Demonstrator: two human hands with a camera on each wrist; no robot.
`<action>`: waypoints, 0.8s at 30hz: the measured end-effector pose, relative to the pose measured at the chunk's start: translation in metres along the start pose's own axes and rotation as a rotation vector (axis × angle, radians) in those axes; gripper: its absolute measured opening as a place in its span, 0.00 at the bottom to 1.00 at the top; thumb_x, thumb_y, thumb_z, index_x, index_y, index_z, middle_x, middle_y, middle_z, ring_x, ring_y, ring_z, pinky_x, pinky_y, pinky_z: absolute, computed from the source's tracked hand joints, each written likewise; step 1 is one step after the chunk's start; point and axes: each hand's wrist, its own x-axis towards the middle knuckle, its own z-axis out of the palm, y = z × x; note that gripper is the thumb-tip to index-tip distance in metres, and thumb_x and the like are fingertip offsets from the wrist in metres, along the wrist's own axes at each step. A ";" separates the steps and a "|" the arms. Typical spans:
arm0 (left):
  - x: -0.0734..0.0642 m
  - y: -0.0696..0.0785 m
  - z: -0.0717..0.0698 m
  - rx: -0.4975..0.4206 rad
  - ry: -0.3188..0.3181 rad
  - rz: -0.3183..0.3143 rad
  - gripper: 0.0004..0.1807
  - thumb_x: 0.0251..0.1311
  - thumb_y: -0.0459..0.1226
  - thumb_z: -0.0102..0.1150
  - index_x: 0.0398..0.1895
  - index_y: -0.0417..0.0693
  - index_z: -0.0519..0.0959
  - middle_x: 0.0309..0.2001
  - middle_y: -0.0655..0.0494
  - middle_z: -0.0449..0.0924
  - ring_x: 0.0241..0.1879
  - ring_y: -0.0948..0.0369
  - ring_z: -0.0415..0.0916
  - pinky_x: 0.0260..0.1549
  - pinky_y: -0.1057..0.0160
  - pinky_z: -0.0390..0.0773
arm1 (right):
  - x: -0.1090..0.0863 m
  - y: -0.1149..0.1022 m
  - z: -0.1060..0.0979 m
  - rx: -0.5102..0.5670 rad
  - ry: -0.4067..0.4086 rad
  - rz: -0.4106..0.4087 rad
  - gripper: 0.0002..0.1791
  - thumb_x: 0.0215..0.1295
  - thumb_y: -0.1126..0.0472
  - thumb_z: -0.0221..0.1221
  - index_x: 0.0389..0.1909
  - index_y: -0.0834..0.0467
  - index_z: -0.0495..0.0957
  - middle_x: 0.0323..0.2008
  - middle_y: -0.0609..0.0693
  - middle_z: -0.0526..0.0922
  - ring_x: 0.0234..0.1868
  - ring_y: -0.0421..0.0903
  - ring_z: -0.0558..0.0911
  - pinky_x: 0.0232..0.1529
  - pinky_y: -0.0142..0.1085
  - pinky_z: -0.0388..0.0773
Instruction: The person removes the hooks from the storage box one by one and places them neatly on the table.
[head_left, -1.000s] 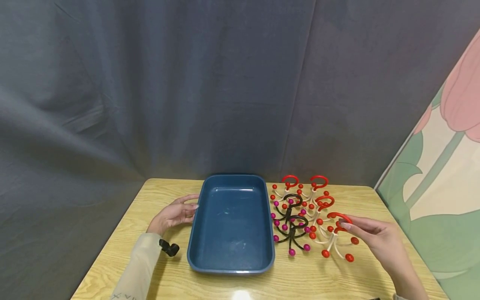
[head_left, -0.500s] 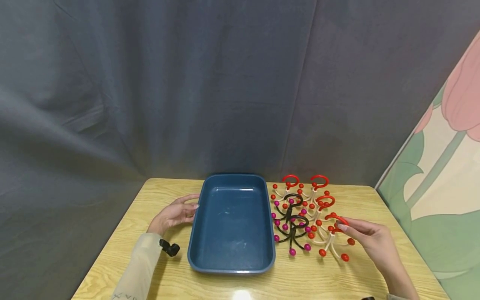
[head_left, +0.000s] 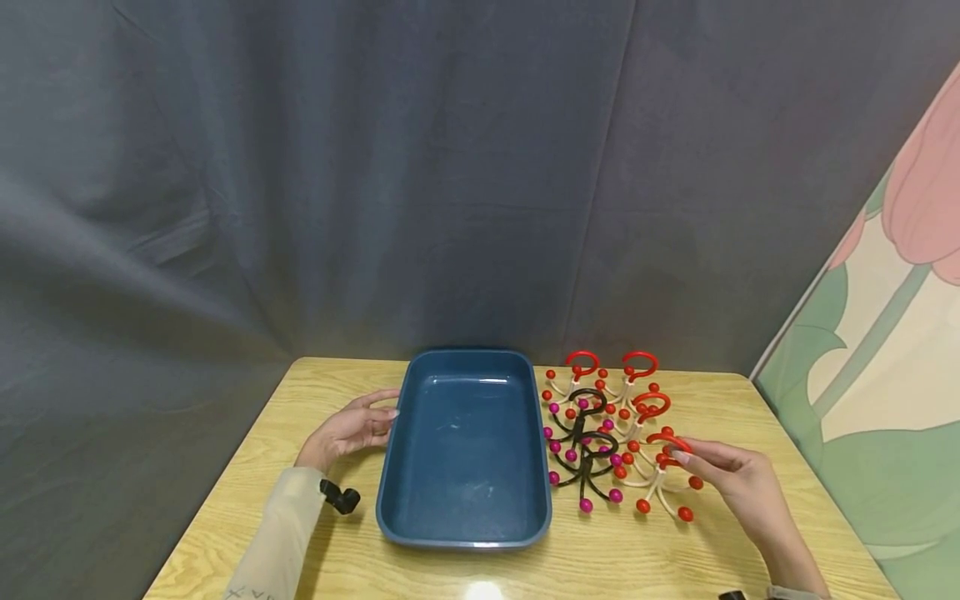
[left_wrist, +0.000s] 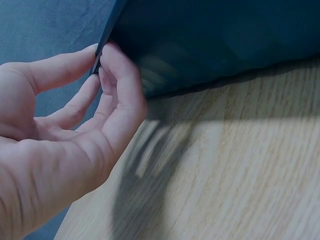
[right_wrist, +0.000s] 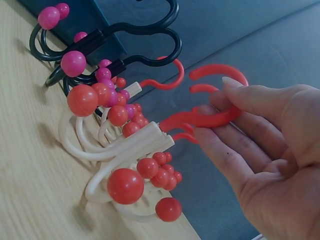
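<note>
My left hand [head_left: 352, 429] grips the left rim of the blue tray [head_left: 462, 467]. In the left wrist view its thumb and curled fingers [left_wrist: 122, 82] pinch that rim. My right hand [head_left: 742, 483] pinches the red top of a claw-shaped hanging hook [head_left: 659, 481] with white arms and red ball tips. It stands upright, its lower balls at or just above the table; which, I cannot tell. Right behind it is a similar red-and-white hook [head_left: 651, 407]. The right wrist view shows the held red hook top [right_wrist: 200, 119] between thumb and fingers.
Two more red-and-white hooks, one [head_left: 582, 362] and another [head_left: 640, 364], stand at the back. Two black hooks with magenta balls, one [head_left: 579, 427] and another [head_left: 587, 462], stand beside the tray's right side. A grey curtain [head_left: 450, 183] hangs behind the wooden table [head_left: 600, 558].
My right hand has moved slightly left with the red-and-white hook, bringing it closer to the other hooks. The left hand and the tray have stayed in place.
</note>
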 end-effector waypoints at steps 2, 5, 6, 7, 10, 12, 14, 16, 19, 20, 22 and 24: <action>0.000 0.000 0.000 -0.002 -0.003 0.000 0.34 0.77 0.26 0.49 0.83 0.41 0.53 0.45 0.57 0.89 0.40 0.64 0.86 0.38 0.64 0.86 | 0.001 0.002 0.000 -0.005 -0.002 -0.001 0.24 0.72 0.53 0.68 0.60 0.65 0.84 0.44 0.30 0.91 0.48 0.25 0.85 0.44 0.21 0.78; 0.000 0.000 0.001 -0.008 0.000 -0.001 0.35 0.77 0.26 0.49 0.83 0.41 0.52 0.45 0.56 0.90 0.41 0.64 0.86 0.38 0.63 0.87 | 0.002 0.003 0.000 -0.017 -0.002 -0.014 0.23 0.72 0.53 0.67 0.60 0.64 0.84 0.44 0.30 0.91 0.48 0.29 0.86 0.44 0.21 0.78; 0.000 0.000 0.001 -0.008 0.000 -0.001 0.35 0.77 0.26 0.49 0.83 0.41 0.52 0.46 0.56 0.90 0.41 0.64 0.86 0.39 0.63 0.87 | 0.003 0.004 0.000 -0.022 -0.004 -0.018 0.23 0.72 0.53 0.67 0.60 0.64 0.84 0.44 0.30 0.91 0.47 0.29 0.86 0.44 0.20 0.77; 0.000 0.000 0.001 -0.009 0.004 -0.003 0.35 0.77 0.26 0.50 0.83 0.41 0.52 0.46 0.55 0.90 0.41 0.64 0.86 0.39 0.63 0.87 | 0.004 0.004 -0.001 -0.029 -0.008 -0.020 0.23 0.73 0.53 0.66 0.60 0.63 0.84 0.44 0.31 0.91 0.48 0.29 0.86 0.44 0.20 0.77; 0.000 0.000 0.000 -0.009 0.007 -0.006 0.36 0.77 0.26 0.50 0.84 0.41 0.52 0.47 0.55 0.89 0.42 0.63 0.86 0.39 0.63 0.87 | 0.005 0.005 -0.002 -0.033 -0.030 -0.009 0.23 0.74 0.52 0.65 0.61 0.63 0.84 0.46 0.32 0.91 0.47 0.25 0.85 0.45 0.20 0.76; -0.001 0.000 0.000 -0.012 0.006 -0.009 0.35 0.77 0.26 0.49 0.84 0.42 0.52 0.47 0.55 0.89 0.42 0.63 0.86 0.40 0.63 0.87 | 0.005 0.005 -0.003 -0.034 -0.044 0.006 0.24 0.74 0.51 0.65 0.62 0.62 0.83 0.47 0.33 0.91 0.48 0.23 0.83 0.45 0.20 0.76; -0.001 0.001 -0.001 -0.016 0.001 -0.009 0.35 0.77 0.26 0.49 0.84 0.42 0.52 0.47 0.54 0.89 0.42 0.63 0.86 0.40 0.63 0.86 | 0.005 0.005 -0.004 -0.040 -0.055 0.019 0.25 0.74 0.50 0.65 0.63 0.62 0.83 0.48 0.34 0.91 0.48 0.22 0.83 0.44 0.21 0.76; -0.001 0.001 -0.001 -0.017 0.000 -0.010 0.35 0.77 0.26 0.49 0.84 0.42 0.52 0.47 0.54 0.89 0.41 0.63 0.86 0.40 0.63 0.86 | 0.005 0.006 -0.005 -0.044 -0.063 0.020 0.25 0.75 0.50 0.64 0.63 0.62 0.82 0.48 0.35 0.91 0.48 0.22 0.83 0.45 0.21 0.77; 0.000 0.001 -0.001 -0.013 -0.005 -0.009 0.35 0.77 0.27 0.50 0.84 0.42 0.53 0.48 0.53 0.90 0.42 0.63 0.87 0.40 0.63 0.86 | 0.005 0.005 -0.006 -0.045 -0.077 0.006 0.24 0.76 0.51 0.63 0.63 0.63 0.82 0.47 0.37 0.92 0.45 0.28 0.86 0.44 0.23 0.78; 0.000 0.001 -0.001 -0.016 -0.002 -0.013 0.35 0.77 0.27 0.50 0.83 0.43 0.54 0.48 0.53 0.90 0.42 0.63 0.87 0.40 0.63 0.86 | 0.005 0.005 -0.006 -0.040 -0.080 0.000 0.24 0.76 0.51 0.62 0.63 0.63 0.82 0.47 0.38 0.92 0.43 0.31 0.87 0.44 0.25 0.78; 0.000 0.001 -0.002 -0.006 -0.007 -0.014 0.36 0.77 0.27 0.51 0.84 0.42 0.53 0.48 0.53 0.90 0.43 0.63 0.87 0.40 0.63 0.86 | 0.006 0.005 -0.006 -0.032 -0.089 -0.007 0.23 0.77 0.52 0.62 0.63 0.64 0.81 0.47 0.38 0.92 0.41 0.37 0.89 0.44 0.27 0.79; -0.001 0.000 -0.002 -0.006 -0.006 -0.021 0.36 0.77 0.27 0.51 0.84 0.43 0.53 0.49 0.54 0.90 0.44 0.62 0.87 0.41 0.63 0.87 | 0.006 0.005 -0.006 -0.027 -0.096 -0.005 0.23 0.77 0.52 0.62 0.63 0.63 0.81 0.47 0.37 0.92 0.40 0.40 0.89 0.45 0.29 0.80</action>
